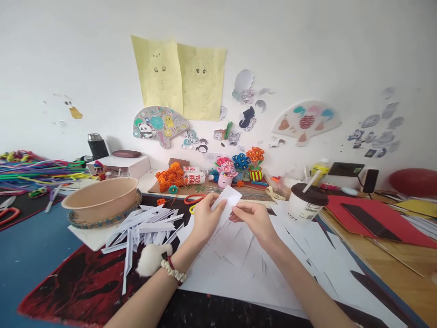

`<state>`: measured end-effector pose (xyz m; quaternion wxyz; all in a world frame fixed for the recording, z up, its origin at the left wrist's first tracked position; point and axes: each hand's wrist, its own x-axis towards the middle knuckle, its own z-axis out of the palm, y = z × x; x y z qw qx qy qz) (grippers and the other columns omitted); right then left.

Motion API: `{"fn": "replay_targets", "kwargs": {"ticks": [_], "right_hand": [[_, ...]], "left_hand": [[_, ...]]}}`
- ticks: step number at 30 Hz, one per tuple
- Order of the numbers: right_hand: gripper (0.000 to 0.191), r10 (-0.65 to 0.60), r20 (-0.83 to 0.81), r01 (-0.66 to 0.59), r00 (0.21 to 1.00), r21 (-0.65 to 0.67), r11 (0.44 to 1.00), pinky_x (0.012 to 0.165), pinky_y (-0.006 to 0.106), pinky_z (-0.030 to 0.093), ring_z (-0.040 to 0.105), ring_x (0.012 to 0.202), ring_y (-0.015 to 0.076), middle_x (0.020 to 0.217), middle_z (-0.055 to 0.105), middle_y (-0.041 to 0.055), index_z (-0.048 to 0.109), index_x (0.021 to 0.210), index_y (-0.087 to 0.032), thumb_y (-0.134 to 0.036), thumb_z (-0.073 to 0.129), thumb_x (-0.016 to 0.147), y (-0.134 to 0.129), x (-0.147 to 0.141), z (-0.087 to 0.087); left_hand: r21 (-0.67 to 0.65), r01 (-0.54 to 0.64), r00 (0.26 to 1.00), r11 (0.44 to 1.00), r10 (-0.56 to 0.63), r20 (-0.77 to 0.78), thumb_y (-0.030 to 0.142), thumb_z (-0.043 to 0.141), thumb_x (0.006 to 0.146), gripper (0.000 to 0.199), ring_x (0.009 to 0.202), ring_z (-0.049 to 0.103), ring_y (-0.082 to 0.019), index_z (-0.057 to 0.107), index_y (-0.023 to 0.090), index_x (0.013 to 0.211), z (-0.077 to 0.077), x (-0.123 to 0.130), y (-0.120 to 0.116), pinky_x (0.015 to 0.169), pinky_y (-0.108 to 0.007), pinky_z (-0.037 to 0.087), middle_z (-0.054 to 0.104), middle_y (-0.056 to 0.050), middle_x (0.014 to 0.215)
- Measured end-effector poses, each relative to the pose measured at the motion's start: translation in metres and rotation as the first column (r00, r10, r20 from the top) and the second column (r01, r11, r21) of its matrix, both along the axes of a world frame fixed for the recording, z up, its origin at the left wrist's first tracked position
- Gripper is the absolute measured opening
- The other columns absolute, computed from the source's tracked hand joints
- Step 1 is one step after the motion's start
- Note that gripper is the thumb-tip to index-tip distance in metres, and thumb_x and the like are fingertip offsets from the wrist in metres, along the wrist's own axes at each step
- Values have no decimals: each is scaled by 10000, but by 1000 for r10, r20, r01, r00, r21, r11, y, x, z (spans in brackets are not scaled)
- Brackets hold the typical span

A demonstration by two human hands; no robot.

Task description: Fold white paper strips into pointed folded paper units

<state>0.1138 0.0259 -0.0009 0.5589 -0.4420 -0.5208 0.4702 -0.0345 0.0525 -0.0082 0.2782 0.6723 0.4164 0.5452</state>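
Observation:
A small white piece of paper is held up in front of me between both hands. My left hand grips its left side, thumb pressed on its face. On the right edge, my right hand pinches the paper between thumb and fingers. Beneath them spread white paper sheets, several overlapping. To the left lies a heap of folded white paper strips, one strip hanging toward me. A fluffy white ball shows beside my left wrist.
At left stands a beige basin. A lidded cup with a straw stands on the papers at right. Orange-handled scissors lie behind my left hand. Pipe-cleaner flowers line the back; red card lies far right.

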Motion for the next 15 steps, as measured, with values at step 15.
{"fn": "replay_targets", "kwargs": {"ticks": [15], "right_hand": [[348, 81, -208, -102, 975, -93, 990, 808, 406, 568, 689, 697, 203, 669, 704, 56, 730, 672, -121, -445, 837, 599, -8, 5, -8]], "left_hand": [[272, -162, 950, 948, 225, -217, 229, 587, 858, 71, 773, 647, -191, 635, 176, 861, -3, 10, -8, 695, -290, 473, 709, -45, 850]]}}
